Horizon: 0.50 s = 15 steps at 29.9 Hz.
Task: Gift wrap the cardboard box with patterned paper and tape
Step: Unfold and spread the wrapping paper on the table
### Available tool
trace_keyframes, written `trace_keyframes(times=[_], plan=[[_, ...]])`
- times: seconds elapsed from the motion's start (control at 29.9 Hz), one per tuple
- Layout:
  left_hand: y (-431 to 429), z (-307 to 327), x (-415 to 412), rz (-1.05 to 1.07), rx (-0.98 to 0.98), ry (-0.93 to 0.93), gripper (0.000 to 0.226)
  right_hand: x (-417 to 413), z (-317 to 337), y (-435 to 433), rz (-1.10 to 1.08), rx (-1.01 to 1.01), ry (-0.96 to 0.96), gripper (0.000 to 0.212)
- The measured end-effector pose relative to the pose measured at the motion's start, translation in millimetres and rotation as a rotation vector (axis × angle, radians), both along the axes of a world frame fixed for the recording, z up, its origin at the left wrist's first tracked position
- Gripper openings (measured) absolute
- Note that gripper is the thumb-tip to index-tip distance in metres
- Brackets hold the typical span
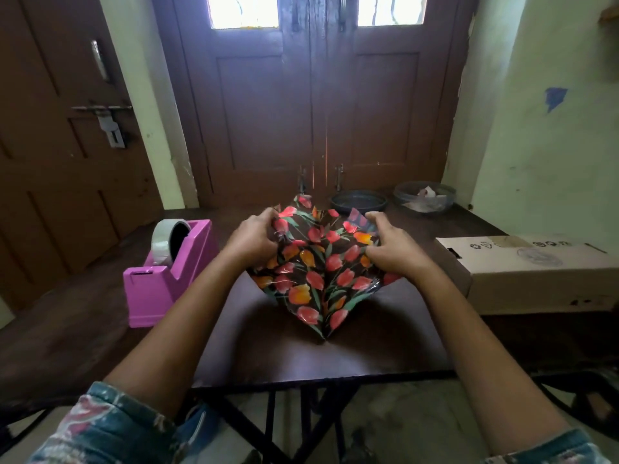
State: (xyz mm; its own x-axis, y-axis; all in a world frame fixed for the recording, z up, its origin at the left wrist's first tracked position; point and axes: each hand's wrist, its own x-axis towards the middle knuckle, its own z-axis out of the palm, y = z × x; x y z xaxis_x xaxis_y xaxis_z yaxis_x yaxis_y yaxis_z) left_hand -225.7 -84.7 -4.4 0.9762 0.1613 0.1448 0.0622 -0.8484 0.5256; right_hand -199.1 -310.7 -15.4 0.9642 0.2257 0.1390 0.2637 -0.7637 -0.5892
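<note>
1. Patterned sleeves sit lowest in view. Beyond them, the left hand and right hand each grip a side of the folded floral paper.
2. The cardboard box lies unwrapped on the surface, to the right of the paper and apart from it. The tape dispenser stands on the left.
3. The step in hand looks like opening the sheet. Next it needs spreading flat, then the box set on it.

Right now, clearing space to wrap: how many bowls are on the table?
2. A dark bowl at the far edge behind the patterned paper; a clear bowl just right of it. The paper could hide more.
</note>
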Motion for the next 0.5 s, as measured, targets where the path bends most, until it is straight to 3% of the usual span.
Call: trace_keyframes(times=[0.1,0.23,0.4,0.5], plan=[[-12.4,9.5,-1.9,-0.053,0.0,0.031,0.05,-2.2,7.3,5.5,0.04,-0.011,-0.043,0.042],[-22.2,13.0,2.3,0.086,0.094,-0.2,0.039,2.7,5.9,16.4,-0.054,0.016,-0.245,0.024],[-1.6,4.8,7.0,0.204,-0.071,-0.35,0.015,12.3,-2.8,4.3,-0.289,0.137,-0.337,0.024],[12.3,-2.5,5.8,0.246,-0.22,-0.36,0.023,16.6,-6.9,-5.8,-0.383,0.167,-0.287,0.021]])
